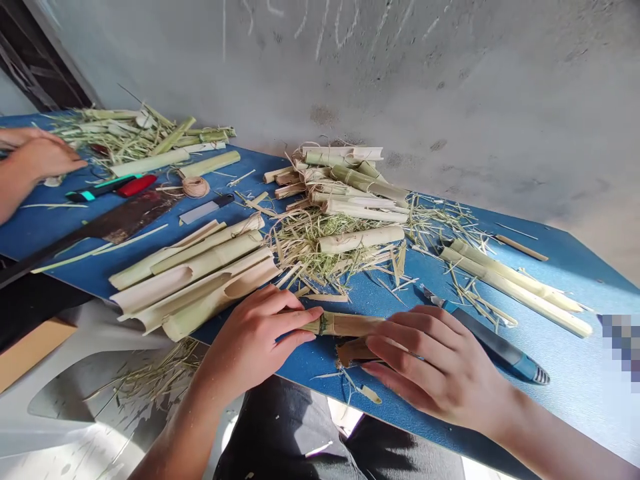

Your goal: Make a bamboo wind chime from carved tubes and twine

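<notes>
Pale split bamboo piece with a green-edged node (pixel 353 325) lies lengthwise near the front edge of the blue bench (pixel 565 280), between the person's hands. The left hand (pixel 257 333) has a narrow grip, thumb and forefinger closed on its left end beside the node. The right hand (pixel 433 360) curls over the other end; its fingers hide the contact, so I cannot tell how tight that grip is. Under those fingers sits a brown, rough-edged flat piece (pixel 351 351), its kind unclear. Just right of the right hand rests a blue-and-black utility knife (pixel 495 343), blade end towards the shavings.

Behind the hands, a short pale bamboo tube (pixel 363 239) tops a heap of green-yellow shavings (pixel 295 263). Split cream-coloured bamboo lengths (pixel 207 257) lie to the left. Farther off are a ball of tan twine (pixel 195 187), a dark broad-bladed cleaver (pixel 133 217) and another person's hands (pixel 40 157).
</notes>
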Demonstrator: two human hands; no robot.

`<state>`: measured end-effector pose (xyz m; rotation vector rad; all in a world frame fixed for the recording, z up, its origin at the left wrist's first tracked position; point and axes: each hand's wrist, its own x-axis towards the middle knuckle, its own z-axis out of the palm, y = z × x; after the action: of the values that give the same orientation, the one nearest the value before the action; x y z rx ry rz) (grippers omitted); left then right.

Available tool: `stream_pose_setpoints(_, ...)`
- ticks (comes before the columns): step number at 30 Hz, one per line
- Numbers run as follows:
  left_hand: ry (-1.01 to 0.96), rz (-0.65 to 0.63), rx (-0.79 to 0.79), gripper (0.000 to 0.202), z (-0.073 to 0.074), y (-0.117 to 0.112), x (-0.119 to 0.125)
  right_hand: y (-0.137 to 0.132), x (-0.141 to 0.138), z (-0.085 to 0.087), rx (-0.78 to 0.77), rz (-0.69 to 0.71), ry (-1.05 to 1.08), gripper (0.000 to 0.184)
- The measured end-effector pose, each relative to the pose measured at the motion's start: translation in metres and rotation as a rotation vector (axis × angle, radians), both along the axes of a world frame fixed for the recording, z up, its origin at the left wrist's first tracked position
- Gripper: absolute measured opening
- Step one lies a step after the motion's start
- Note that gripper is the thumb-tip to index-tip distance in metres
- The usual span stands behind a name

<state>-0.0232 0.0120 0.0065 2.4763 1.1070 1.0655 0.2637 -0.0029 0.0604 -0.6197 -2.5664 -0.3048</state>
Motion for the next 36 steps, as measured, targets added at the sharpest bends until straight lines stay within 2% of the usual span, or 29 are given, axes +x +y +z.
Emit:
stream_pose_setpoints(2, -0.004, -0.006, 0.009, 0.025, -0.001, 0.000, 0.000, -0.010, 0.004, -0.003, 0.019, -0.014, -0.025, 0.009)
stream_pose_setpoints(6, -0.005, -0.008, 0.016, 0.027, -0.003, 0.001, -0.001, -0.019, 0.003, -0.011, -0.121, -0.076, -0.113, 0.021)
stream_pose_setpoints(8, -0.003, -0.009, 0.021, 0.026, -0.004, 0.001, -0.001, -0.017, 0.002, -0.011, -0.147, -0.076, -0.127, 0.020)
stream_pose_setpoints(14, 0.013, 0.002, 0.017, 0.024, -0.003, 0.001, -0.001, -0.008, 0.000, -0.001, -0.096, -0.094, -0.079, 0.019)
stream_pose_setpoints(19, 0.012, 0.006, 0.018, 0.027, -0.003, -0.001, -0.002, 0.000, -0.013, -0.009, -0.237, -0.161, -0.151, 0.023)
stream_pose_setpoints(24, 0.014, -0.004, 0.012, 0.026, -0.003, 0.000, -0.002, 0.010, -0.016, -0.014, -0.232, -0.068, -0.162, 0.030)
stream_pose_setpoints(30, 0.007, -0.009, 0.018, 0.027, -0.003, 0.002, -0.002, 0.017, -0.014, -0.028, -0.168, 0.043, 0.010, 0.027)
stream_pose_setpoints(36, 0.015, -0.020, 0.017, 0.026, -0.003, 0.002, -0.003, 0.019, -0.019, -0.029, -0.174, 0.023, -0.045, 0.027)
